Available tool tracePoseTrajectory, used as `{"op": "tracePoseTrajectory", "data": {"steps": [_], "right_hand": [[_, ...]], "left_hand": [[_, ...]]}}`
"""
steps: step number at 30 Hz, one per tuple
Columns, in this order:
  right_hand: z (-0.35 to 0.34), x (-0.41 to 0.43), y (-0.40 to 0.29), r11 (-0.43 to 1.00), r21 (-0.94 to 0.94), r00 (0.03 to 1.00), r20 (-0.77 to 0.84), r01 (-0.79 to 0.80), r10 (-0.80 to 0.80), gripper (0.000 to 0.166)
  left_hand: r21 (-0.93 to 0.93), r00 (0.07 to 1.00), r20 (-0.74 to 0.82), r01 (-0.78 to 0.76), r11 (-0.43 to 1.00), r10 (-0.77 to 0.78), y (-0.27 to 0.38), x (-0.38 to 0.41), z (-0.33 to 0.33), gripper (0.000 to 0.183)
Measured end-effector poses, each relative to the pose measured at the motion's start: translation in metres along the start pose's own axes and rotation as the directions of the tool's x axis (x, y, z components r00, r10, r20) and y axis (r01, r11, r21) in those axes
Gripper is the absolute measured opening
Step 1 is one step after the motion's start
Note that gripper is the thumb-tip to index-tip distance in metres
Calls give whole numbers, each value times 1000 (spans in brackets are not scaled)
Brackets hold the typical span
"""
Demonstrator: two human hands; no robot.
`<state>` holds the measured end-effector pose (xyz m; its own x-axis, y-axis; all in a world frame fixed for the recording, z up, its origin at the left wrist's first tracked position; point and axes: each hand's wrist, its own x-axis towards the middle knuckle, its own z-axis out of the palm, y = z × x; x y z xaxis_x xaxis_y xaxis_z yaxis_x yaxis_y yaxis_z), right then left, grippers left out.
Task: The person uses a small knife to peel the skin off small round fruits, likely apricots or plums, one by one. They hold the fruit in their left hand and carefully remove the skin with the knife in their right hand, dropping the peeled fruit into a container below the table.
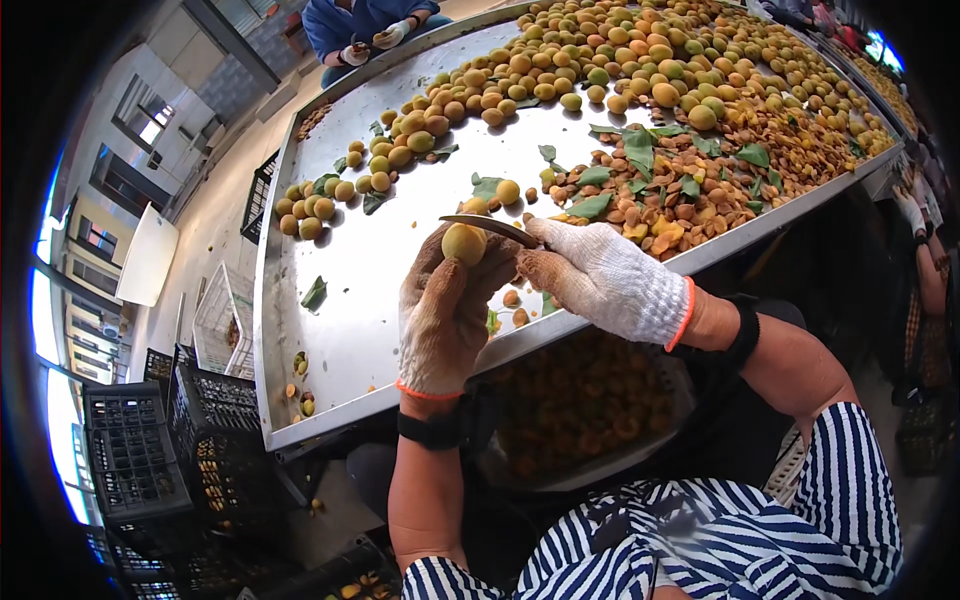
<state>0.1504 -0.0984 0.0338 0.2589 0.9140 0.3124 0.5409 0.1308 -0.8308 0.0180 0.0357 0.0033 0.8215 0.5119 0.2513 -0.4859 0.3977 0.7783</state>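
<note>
In a soiled white knit glove, my left hand [450, 307] holds a yellow-green apricot [464, 244] upright between thumb and fingers. My right hand [600, 274], gloved too, grips a small knife with a curved blade [491, 226]; the blade lies over the top of the apricot, and whether it cuts the skin cannot be told. Both hands are above the near edge of a metal-topped table [360, 270]. Just beyond them are loose apricots [508, 192] and green leaves [592, 206]. A heap of apricot pits [637, 214] with torn flesh lies to the right of them.
Many whole apricots [570, 56] cover the table's far side. Below the near rim [525, 346] stands a container of apricot halves [592, 405]. Black plastic crates [135, 450] and a white crate [225, 319] are at left. A gloved co-worker [367, 34] is across the table.
</note>
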Motion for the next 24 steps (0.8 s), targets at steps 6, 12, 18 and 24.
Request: {"op": "tracePoseTrajectory", "data": {"steps": [6, 12, 18, 24], "right_hand": [[6, -1, -13, 988, 90, 991, 58, -128, 123, 24], [17, -4, -8, 983, 150, 994, 48, -107, 101, 30], [35, 2, 3, 996, 82, 998, -57, -24, 29, 29], [50, 18, 11, 997, -73, 992, -122, 9, -18, 24]], "left_hand": [[-27, 1000, 1, 12, 1000, -12, 1, -3, -6, 48], [44, 1000, -24, -16, 999, 17, 1, -7, -5, 46], [-26, 998, -50, -26, 999, 24, -12, -6, -3, 41], [-197, 990, -140, -59, 979, 31, -24, -4, 3, 46]]}}
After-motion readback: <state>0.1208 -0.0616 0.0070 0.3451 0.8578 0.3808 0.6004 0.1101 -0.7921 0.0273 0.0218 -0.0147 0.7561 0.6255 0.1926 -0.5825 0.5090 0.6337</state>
